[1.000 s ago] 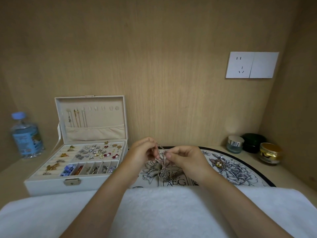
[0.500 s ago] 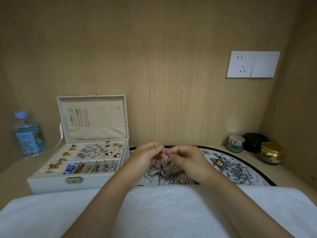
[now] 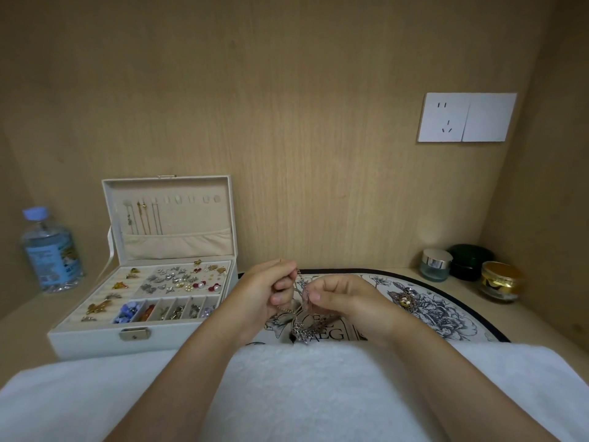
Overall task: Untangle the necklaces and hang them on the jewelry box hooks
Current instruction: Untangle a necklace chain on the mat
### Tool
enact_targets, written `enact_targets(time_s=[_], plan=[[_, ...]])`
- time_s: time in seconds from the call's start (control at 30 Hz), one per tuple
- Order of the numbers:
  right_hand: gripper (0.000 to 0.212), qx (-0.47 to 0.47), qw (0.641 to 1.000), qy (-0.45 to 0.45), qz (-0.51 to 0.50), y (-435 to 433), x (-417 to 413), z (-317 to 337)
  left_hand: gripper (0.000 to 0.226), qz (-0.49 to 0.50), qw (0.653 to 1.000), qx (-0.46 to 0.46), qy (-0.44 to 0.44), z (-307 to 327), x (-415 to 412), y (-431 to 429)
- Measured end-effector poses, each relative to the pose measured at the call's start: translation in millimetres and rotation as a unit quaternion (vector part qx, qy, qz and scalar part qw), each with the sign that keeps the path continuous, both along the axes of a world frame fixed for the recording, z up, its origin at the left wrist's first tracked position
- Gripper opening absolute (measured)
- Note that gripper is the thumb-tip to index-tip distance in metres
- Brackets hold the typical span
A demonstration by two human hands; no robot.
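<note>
Both hands, left (image 3: pixel 264 295) and right (image 3: pixel 347 301), grip tangled fine metal chain necklaces (image 3: pixel 301 317) above a floral mat (image 3: pixel 446 311) lettered "AEG".

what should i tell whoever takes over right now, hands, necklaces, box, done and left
Left hand: pinching the chains, raised over the mat.
Right hand: pinching the same chains close beside it.
Tangle: hangs between the hands, its lower end a knotted clump near the towel edge.
Second cluster: lies on the mat to the right, untouched.
Box: open on the left; the lid hooks carry a few chains at the left end, and the hooks to the right are free.
Done: a few necklaces hung.
Left: free the held tangle, hang each chain, then the cluster on the mat.
</note>
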State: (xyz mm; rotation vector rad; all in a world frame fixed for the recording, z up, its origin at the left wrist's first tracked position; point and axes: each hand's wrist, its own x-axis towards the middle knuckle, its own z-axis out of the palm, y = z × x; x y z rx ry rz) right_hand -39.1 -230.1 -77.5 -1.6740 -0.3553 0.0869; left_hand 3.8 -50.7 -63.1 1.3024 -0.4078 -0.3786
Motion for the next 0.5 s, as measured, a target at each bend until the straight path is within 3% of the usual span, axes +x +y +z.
enact_targets(time_s=[0.27,0.5], plan=[[0.013,0.019,1.000,-0.014,-0.010,2.7,-0.2,1.1,0.024,-0.003,1.000,-0.029,0.007,0.2,-0.9,2.1],[0.015,-0.035,0.999,-0.010,-0.022,6.1,-1.0,5.0,0.024,-0.006,1.000,-0.003,-0.020,-1.6,-0.2,0.3]])
